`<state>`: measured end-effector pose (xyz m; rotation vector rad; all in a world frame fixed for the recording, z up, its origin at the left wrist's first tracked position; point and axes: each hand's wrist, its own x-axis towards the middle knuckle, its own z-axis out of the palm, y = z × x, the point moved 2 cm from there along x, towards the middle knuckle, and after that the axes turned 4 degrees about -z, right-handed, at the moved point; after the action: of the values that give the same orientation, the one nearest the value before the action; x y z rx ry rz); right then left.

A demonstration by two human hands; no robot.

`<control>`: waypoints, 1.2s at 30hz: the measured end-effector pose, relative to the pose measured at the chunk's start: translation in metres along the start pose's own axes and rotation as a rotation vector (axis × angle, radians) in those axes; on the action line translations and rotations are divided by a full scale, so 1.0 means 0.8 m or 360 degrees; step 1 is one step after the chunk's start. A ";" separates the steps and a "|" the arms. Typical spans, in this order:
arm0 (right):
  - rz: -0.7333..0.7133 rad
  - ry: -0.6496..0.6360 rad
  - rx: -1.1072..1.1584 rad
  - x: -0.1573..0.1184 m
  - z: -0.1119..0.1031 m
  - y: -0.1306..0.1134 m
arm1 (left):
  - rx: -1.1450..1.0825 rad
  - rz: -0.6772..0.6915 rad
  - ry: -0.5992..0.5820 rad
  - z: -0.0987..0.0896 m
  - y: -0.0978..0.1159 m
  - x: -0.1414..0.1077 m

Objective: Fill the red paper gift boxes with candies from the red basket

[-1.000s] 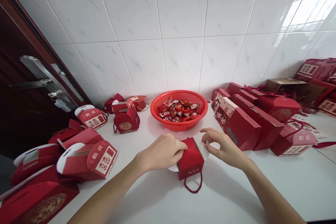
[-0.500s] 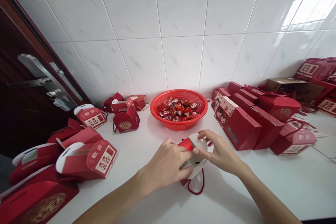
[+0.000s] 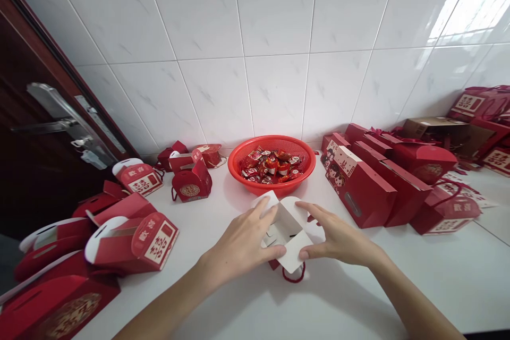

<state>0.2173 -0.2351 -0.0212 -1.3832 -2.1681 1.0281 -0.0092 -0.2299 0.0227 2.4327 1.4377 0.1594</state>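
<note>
A small box (image 3: 285,226) with its flaps spread shows its white inside in front of the basket, its red cord handle (image 3: 294,276) lying on the near side. My left hand (image 3: 251,231) grips its left side, fingers on a flap and thumb at the near edge. On the right side, my right hand (image 3: 332,234) pinches the box between thumb and fingers. Just behind it, a red plastic basket (image 3: 273,187) holds several wrapped candies (image 3: 271,164).
Several red boxes (image 3: 155,241) stand at the left on the white table (image 3: 207,303), near a dark door (image 3: 35,170). More red boxes (image 3: 366,191) and an open cardboard box (image 3: 434,123) stand at the right. Behind is a tiled wall (image 3: 274,85).
The box's flaps have spread outward, showing more of the inside. My left hand has shifted slightly left and its fingers have opened wider. The red cord sits a little higher and further left.
</note>
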 end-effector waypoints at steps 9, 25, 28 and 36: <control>-0.0039 -0.0127 0.0084 0.044 -0.004 0.020 | -0.0130 -0.0255 0.0017 0.021 -0.026 0.013; -0.0325 -0.0066 -0.0077 0.055 -0.037 0.016 | -0.0138 -0.0084 0.0345 0.022 -0.025 0.021; -0.0519 0.0011 -0.0010 0.058 -0.059 0.005 | -0.0324 0.0006 0.0380 -0.004 -0.027 0.024; -0.0513 0.0673 0.0628 0.134 -0.109 -0.004 | -0.0339 0.0146 0.0529 -0.072 -0.076 0.141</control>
<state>0.2235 -0.1071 0.0312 -0.9298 -1.6928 0.8828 -0.0192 -0.0926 0.0508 2.3735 1.3528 0.7297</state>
